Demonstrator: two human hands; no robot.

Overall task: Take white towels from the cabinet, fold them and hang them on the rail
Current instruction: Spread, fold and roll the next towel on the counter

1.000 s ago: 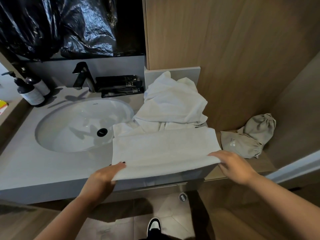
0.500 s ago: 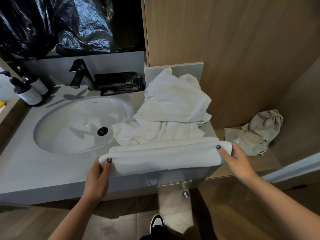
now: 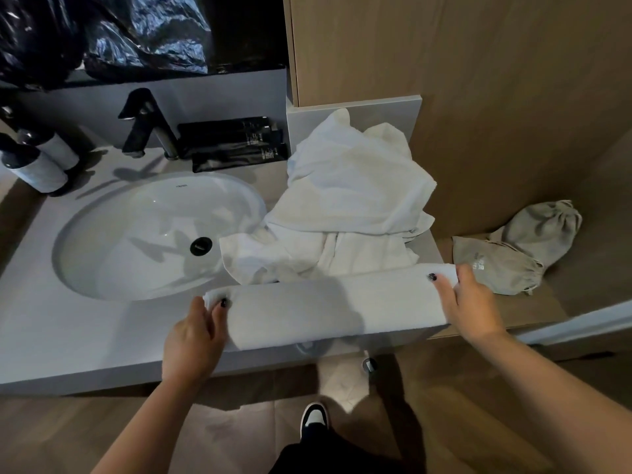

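The left hand (image 3: 193, 336) pinches one end of a long folded towel (image 3: 328, 309), the right hand (image 3: 473, 302) grips the other; it lies stretched along the counter's (image 3: 68, 336) front edge, just in front of a loose heap of white towels (image 3: 349, 206) beside the sink (image 3: 154, 234). This looks like the folding step. Next likely needs another fold, ends kept level, before hanging; no rail is in view.

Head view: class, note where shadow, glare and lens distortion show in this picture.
Head view: a soft shadow crosses the middle of the folded towel; faucet shadows streak the sink; the black plastic sheet glints with glare; wide-angle bending curves the countertop edge and the wooden panel.
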